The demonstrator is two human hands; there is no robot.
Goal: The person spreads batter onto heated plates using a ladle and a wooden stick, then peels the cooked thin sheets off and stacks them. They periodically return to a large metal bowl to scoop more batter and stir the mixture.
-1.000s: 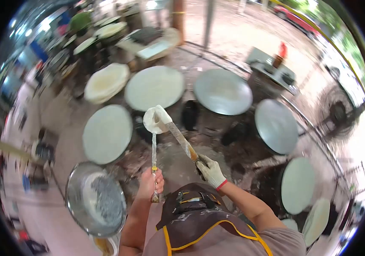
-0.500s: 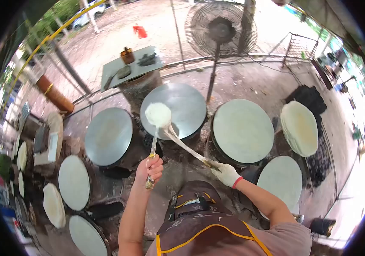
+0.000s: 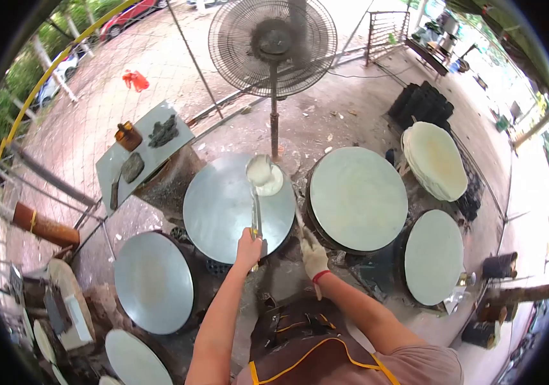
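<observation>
Our left hand (image 3: 249, 242) grips tight on the ladle (image 3: 258, 172) over the round pan (image 3: 223, 208), while our gloved right hand (image 3: 313, 256) squeezes a flat stick (image 3: 299, 224).

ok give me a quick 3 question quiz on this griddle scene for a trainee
1. True or false: the left hand holds a ladle over the middle griddle.
2. Which hand wears a white glove? A) left hand B) right hand C) both
3. Fill in: behind the griddles stands a ____ on a pole.

Key
1. True; batter already lies under the ladle.
2. B.
3. Fan.
</observation>
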